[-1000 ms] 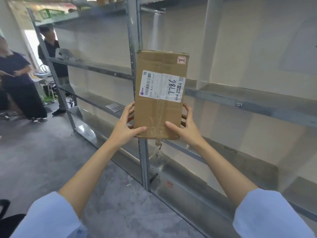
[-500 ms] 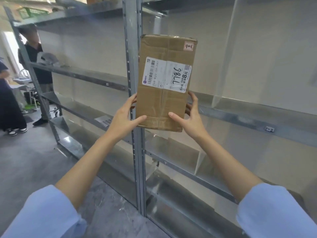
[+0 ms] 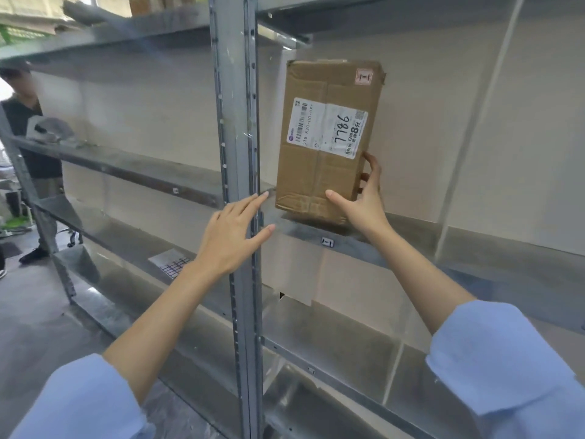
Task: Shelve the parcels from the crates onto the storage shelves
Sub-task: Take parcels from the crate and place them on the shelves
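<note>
**Parcel.** The brown cardboard parcel [image 3: 326, 141] stands on end at the front of the middle shelf [image 3: 411, 236], just right of the grey steel post [image 3: 235, 122]. It is nearly upright, with the top leaning slightly to the right. The lower end sits at the shelf's front lip; the view does not show whether it bears fully on the metal. A white shipping label [image 3: 327, 128] is stuck across the front face, with "7786" handwritten on it. A small pink sticker [image 3: 364, 78] sits at the upper right corner.

**Right grip.** The right grip [image 3: 364, 201] holds the parcel at its lower right corner. The thumb lies on the front face and the fingers [image 3: 372, 163] wrap round the right edge.

**Left grip.** The left grip [image 3: 231, 236] is wide, with fingers straight and spread, and holds nothing. It lies across the front of the post. The forefinger tip is just beside the parcel's lower left corner; contact cannot be confirmed.

**Surroundings.**
- Both forearms are bare, with light blue sleeves [image 3: 493, 359] pushed up.
- A crumpled grey item [image 3: 47, 131] lies on the same shelf level in the left bay.
- A printed sheet [image 3: 172, 264] lies on the shelf below.
- Cardboard items [image 3: 152, 3] sit on the top shelf.
- A bystander in dark clothing [image 3: 28, 122] stands at the far left on the grey floor [image 3: 31, 327].
</note>
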